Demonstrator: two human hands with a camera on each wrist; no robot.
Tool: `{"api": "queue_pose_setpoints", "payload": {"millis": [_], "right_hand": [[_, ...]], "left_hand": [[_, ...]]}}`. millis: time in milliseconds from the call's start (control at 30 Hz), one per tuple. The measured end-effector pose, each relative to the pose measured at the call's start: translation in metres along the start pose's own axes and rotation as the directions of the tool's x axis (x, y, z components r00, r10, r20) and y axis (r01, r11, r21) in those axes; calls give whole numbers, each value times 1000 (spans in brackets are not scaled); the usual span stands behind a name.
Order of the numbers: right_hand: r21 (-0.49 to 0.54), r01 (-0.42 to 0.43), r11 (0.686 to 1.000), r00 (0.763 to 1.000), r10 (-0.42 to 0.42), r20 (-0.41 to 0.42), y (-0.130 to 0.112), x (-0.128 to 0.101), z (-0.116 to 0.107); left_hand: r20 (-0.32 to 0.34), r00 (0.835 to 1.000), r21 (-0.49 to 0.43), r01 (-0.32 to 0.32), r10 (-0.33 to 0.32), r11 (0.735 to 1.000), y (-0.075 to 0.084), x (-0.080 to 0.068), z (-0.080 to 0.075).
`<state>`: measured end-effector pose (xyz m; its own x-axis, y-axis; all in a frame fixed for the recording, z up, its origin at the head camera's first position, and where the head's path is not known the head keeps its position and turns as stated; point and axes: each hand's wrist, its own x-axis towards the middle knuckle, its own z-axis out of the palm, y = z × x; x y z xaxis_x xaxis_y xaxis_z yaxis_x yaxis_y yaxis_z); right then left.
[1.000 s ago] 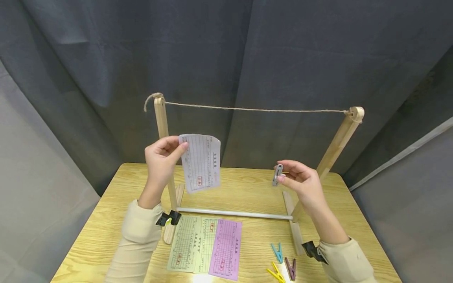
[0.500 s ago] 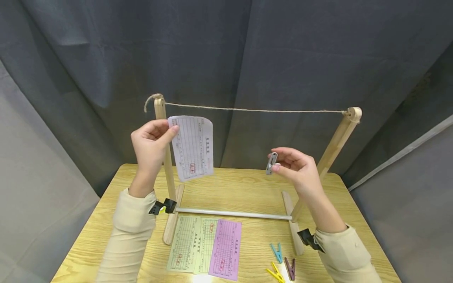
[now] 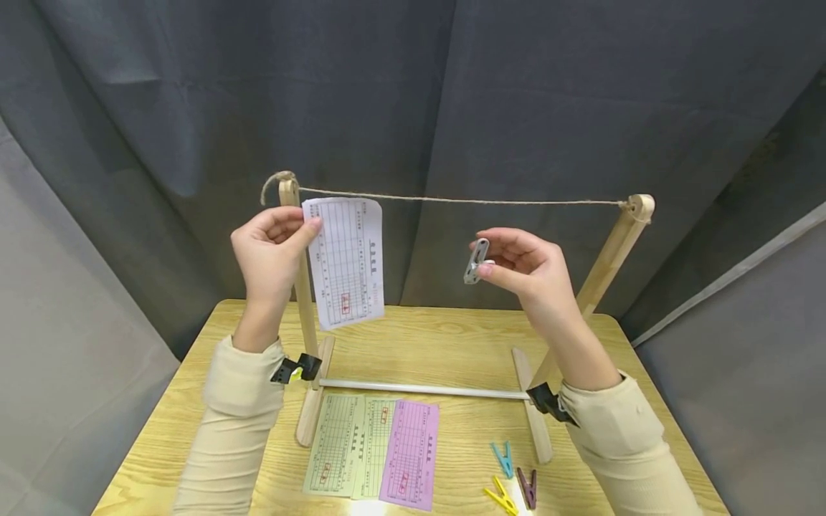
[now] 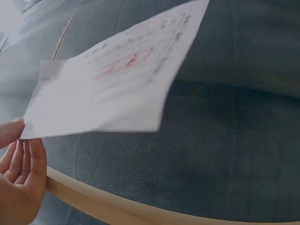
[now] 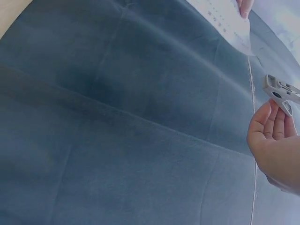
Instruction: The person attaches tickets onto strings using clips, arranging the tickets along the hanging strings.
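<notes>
A white printed form (image 3: 346, 261) with a red stamp hangs from my left hand (image 3: 267, 247), which pinches its upper left edge between thumb and fingers. Its top edge is close to the twine (image 3: 445, 198); whether they touch I cannot tell. To the right and below the twine, my right hand (image 3: 529, 276) pinches a grey clothespin (image 3: 477, 261). The left wrist view shows the thumb on the form's corner (image 4: 93, 103). In the right wrist view the clothespin (image 5: 281, 93) is partly cut off by the frame edge.
Two wooden posts (image 3: 615, 254) hold up the twine, joined low by a white rod (image 3: 422, 389). Green forms (image 3: 335, 444) and a purple form (image 3: 410, 455) lie on the table (image 3: 464, 344). Blue (image 3: 503, 459), yellow (image 3: 501, 496) and purple clothespins (image 3: 528, 487) lie at the front right.
My left hand has raised the white form up and slightly left, towards the twine. My right hand has moved up and left with the grey clothespin. The things on the table stay put.
</notes>
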<state>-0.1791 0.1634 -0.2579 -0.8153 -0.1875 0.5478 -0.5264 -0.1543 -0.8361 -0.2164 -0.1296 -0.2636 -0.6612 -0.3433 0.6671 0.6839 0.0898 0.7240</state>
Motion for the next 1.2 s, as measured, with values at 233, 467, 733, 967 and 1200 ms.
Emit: {"api": "queue_pose_setpoints", "payload": {"millis": [233, 467, 733, 967, 1200], "right_hand": [[60, 16, 998, 1000, -17, 25, -5, 19, 8], [100, 50, 994, 997, -55, 48, -15, 39, 19], [138, 37, 990, 996, -47, 70, -21, 62, 31], [147, 21, 989, 997, -32, 73, -24, 81, 40], [141, -17, 990, 998, 8, 67, -26, 95, 50]], "left_hand": [[-7, 1000, 17, 20, -20, 1000, -1, 0, 1], [-11, 999, 0, 40, -40, 999, -1, -1, 2], [-26, 1000, 7, 14, -14, 1000, 1, -1, 3], [-19, 1000, 28, -2, 2, 1000, 1, 0, 3], [-13, 1000, 46, -13, 13, 999, 0, 0, 2]]}}
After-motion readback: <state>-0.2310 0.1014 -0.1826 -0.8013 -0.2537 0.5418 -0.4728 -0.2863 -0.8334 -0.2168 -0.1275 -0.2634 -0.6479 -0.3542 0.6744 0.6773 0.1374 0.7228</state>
